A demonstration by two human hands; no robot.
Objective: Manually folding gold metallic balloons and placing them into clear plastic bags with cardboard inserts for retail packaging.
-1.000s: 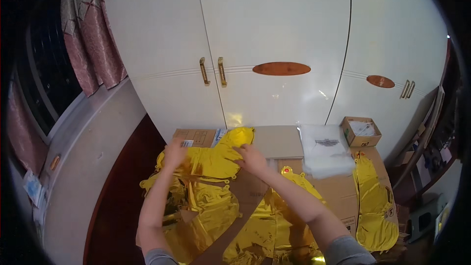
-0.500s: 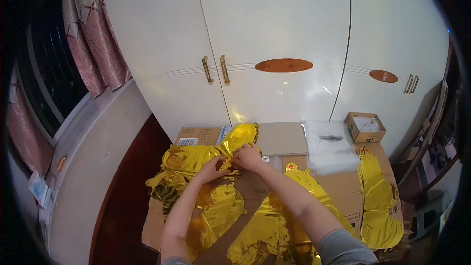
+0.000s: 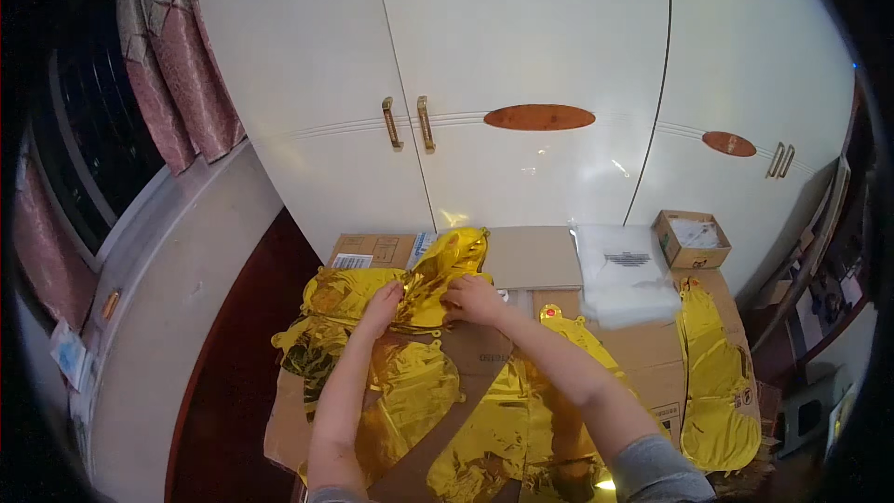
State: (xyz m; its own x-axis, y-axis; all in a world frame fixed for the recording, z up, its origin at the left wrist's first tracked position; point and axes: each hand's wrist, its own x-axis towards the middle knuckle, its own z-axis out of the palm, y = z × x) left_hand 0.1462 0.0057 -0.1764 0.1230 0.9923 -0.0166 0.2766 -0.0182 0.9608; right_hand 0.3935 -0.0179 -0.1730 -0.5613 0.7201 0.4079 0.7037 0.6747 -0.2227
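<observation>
Both of my hands work on a pile of flat gold foil balloons (image 3: 410,382) spread over cardboard boxes (image 3: 531,256). My left hand (image 3: 384,303) presses on the gold foil at the upper left of the pile. My right hand (image 3: 473,298) grips one crinkled gold foil balloon (image 3: 447,261) whose top end sticks up toward the wardrobe. The two hands are close together, a few centimetres apart, over the same foil piece.
A white wardrobe (image 3: 521,84) with gold handles stands right behind the boxes. A stack of clear plastic bags (image 3: 624,275) and a small open carton (image 3: 691,237) lie at the right. Another gold foil balloon (image 3: 712,377) lies at the far right. Pink curtains (image 3: 177,65) hang left.
My left hand has moved right, from the left edge of the pile toward my right hand. The gold piece now stands higher between the hands.
</observation>
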